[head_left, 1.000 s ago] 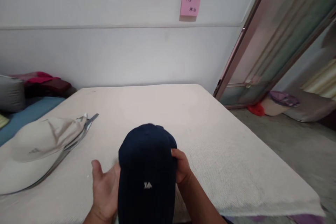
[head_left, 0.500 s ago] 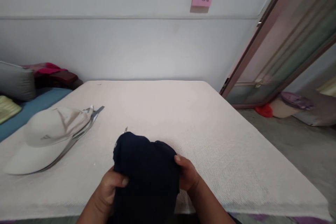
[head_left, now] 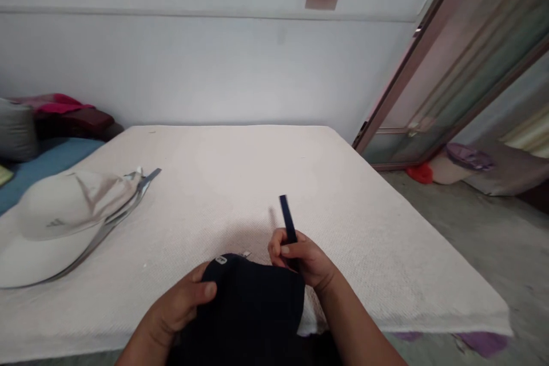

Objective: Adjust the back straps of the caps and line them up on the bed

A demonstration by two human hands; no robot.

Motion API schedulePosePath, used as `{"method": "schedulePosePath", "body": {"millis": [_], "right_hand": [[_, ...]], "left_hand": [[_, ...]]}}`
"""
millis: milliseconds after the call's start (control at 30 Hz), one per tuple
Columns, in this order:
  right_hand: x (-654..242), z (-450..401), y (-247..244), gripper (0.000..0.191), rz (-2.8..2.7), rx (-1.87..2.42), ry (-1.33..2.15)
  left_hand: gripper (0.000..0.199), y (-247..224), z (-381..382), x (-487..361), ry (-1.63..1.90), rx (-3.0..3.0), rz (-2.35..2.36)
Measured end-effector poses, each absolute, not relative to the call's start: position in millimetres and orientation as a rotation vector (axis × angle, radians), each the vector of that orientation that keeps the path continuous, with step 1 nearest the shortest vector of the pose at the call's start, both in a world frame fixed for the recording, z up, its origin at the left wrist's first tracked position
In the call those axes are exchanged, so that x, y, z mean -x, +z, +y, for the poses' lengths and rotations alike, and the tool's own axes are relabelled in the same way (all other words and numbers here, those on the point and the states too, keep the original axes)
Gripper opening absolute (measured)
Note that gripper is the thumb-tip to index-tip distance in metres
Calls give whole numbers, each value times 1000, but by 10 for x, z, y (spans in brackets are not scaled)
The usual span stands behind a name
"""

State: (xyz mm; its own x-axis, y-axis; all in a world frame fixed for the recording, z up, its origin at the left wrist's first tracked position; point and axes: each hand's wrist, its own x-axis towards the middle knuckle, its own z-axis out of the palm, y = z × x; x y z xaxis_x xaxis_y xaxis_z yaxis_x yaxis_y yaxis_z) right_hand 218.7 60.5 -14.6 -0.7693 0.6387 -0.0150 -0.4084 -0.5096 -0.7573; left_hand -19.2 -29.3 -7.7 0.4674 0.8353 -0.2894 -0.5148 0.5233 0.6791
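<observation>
Dark cap (head_left: 253, 309) is low in view, centre, at the near edge of the bench (head_left: 214, 171), btwn both hands; its lower part is too dark to read. Main change vs. 1 s ago: then the front w/ the small white logo showed & L hand was spread open beside it; half a sec ago both hands had the cap by its sides. Now L hand (head_left: 182, 300) is closed on the L side, thumb on top, nr a small pale-outlined patch (head_left: 221, 260). R hand (head_left: 306, 257) has gone from the cap's side to a narrow dark strap (head_left: 287, 217), pinched btwn thumb & fingers, free end sticking up past them.

Meaning, prob.: R hand's on the strap rather than the cap body, so L hand likely does most of the steadying. Can't tell if strap's fastened at its lower end, b/c fingers hide it.

Beige cap (head_left: 64, 206) lies on the bench's L side, well apart from both hands, brim toward the near L; no real change there.
</observation>
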Motion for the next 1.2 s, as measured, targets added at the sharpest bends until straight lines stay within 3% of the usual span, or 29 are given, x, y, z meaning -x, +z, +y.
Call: {"method": "schedulePosePath", "body": {"millis": [100,367,533,767,933,1200], "right_hand": [[-2198,603,-134,12,-1175,497,2328],[-2094,589,-92,38,-1318,690,2147],[-2046,526,-146,28,-1257,884,2119],[-2006,531,-181,28,-1269,826,2160],[-2064,544,-204,25,-1267,907,2142],[-2099,561,-160,21,-1252,1028,2076]], "left_hand": [[19,-104,-229,173,934,-517,783],[18,13,-114,80,914,-542,866],[23,7,-33,-12,847,-648,1054],[19,4,64,-103,814,-927,1145],[30,1,128,-209,828,-950,1185],[23,-201,257,-226,870,-953,1196]]}}
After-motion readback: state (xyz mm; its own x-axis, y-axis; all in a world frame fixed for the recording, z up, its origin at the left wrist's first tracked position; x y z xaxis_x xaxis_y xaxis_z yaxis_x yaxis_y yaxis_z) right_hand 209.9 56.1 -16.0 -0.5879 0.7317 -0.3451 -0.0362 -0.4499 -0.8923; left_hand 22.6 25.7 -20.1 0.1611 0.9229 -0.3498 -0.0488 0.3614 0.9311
